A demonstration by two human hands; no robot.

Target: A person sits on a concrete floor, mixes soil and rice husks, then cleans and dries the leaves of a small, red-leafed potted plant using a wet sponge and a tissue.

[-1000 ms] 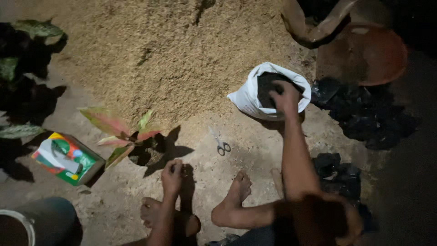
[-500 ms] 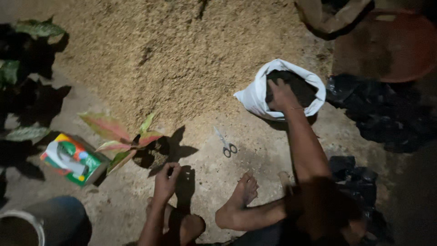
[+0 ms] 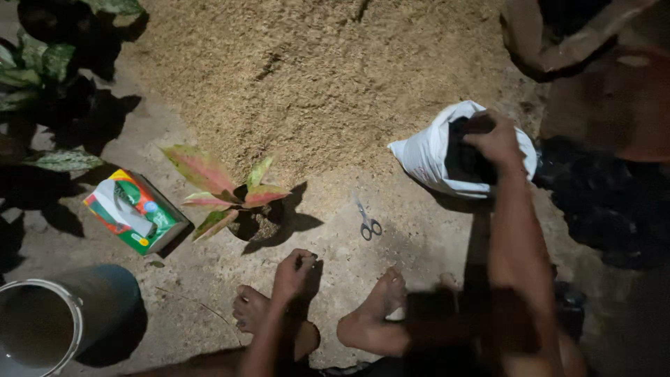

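nearest, the left hand (image 3: pixel 293 274) rests loosely curled on the ground just before the potted plant (image 3: pixel 237 199), holding nothing. the plant's small dark pot looks only partly filled, so filling seems unfinished. right of the plant lie scissors (image 3: pixel 368 225). farther right, the right hand (image 3: pixel 497 139) reaches into the white bag (image 3: pixel 426 157) of dark soil; whether its fingers grip any i cannot tell.
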